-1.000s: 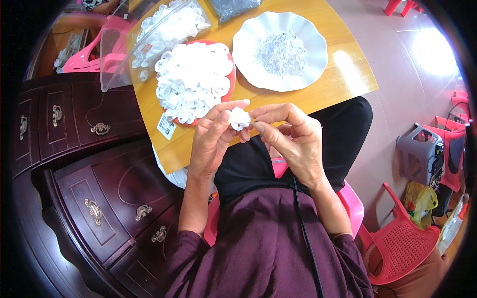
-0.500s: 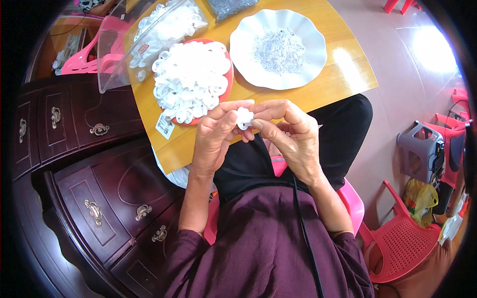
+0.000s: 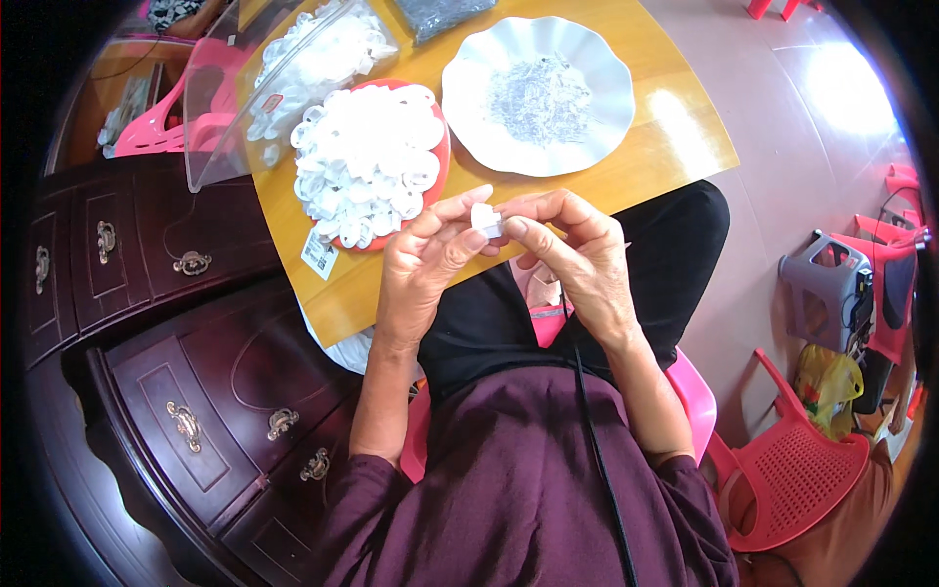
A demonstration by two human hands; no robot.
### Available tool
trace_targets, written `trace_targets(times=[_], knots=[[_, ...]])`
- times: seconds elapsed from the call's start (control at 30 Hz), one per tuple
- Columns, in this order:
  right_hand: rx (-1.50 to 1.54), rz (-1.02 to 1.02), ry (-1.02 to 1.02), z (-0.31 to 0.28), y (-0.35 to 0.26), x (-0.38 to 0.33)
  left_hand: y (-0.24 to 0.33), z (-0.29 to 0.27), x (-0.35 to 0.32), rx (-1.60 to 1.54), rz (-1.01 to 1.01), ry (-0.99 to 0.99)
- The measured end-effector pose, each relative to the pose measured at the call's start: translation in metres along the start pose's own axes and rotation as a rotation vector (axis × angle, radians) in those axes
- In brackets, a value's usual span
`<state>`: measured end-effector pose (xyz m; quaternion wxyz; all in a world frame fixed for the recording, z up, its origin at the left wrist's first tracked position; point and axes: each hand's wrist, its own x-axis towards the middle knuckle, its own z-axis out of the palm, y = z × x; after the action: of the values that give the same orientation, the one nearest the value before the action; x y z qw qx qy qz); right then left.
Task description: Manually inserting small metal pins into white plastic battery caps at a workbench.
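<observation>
Head view: the left hand point(image 3: 425, 269) has its thumb and fingertips clamped on a small white piece point(image 3: 485, 221), which sits up between the two hands, in front of the body and above the lap. From the right of it, the right hand point(image 3: 577, 259) brings thumb and forefinger to the piece's edge. Whether these two are pinched on the piece or on some finer part between them, I cannot tell; the fingers hide it.

Beyond the left hand and a little to its left, a heap of white pieces point(image 3: 367, 157) covers most of a red plate point(image 3: 445, 166). Farther out in that direction, a clear container point(image 3: 220, 161) holds more white pieces point(image 3: 323, 49). Straight ahead of the right hand, a white scalloped plate point(image 3: 469, 108) carries a scatter of small clear parts point(image 3: 548, 98). Past both hands, at the far side of the table point(image 3: 665, 68), lies a dark plastic bag point(image 3: 440, 15).

As for progress, the work looks to be in the middle of a single piece, with ample stock of both kinds around it. Which pile is finished and which is waiting, if either, cannot be told at this size. This piece seems unfinished, since both hands are at it and neither plate has received it.
</observation>
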<state>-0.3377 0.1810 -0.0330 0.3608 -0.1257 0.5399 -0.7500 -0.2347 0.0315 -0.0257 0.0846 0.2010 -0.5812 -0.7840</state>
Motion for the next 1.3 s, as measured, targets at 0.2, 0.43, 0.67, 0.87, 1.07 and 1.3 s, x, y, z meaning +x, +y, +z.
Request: trace_targets(times=[0.2,0.43,0.67,0.87,1.07,1.3], knots=[[-0.216,-0.076,-0.045,-0.006,-0.001,-0.001,0.001,-0.001,-0.003,0.009,0.024,0.005],[-0.206,-0.102,0.003,0.001,-0.003,-0.005,-0.004,-0.004,0.0,-0.028,0.074,-0.022],[-0.227,-0.115,-0.002,-0.001,0.004,0.003,0.001,-0.003,0.011,0.062,0.046,-0.025],[-0.568,-0.185,-0.005,-0.011,-0.023,0.047,0.056,-0.035,0.047,0.815,0.394,-0.046],[-1.214,-0.443,0.29,-0.058,-0.037,0.121,0.125,-0.121,0.112,1.238,0.819,0.485],[-1.432,-0.392,0.23,-0.055,-0.04,0.142,0.132,-0.159,0.135,1.067,0.618,0.5]])
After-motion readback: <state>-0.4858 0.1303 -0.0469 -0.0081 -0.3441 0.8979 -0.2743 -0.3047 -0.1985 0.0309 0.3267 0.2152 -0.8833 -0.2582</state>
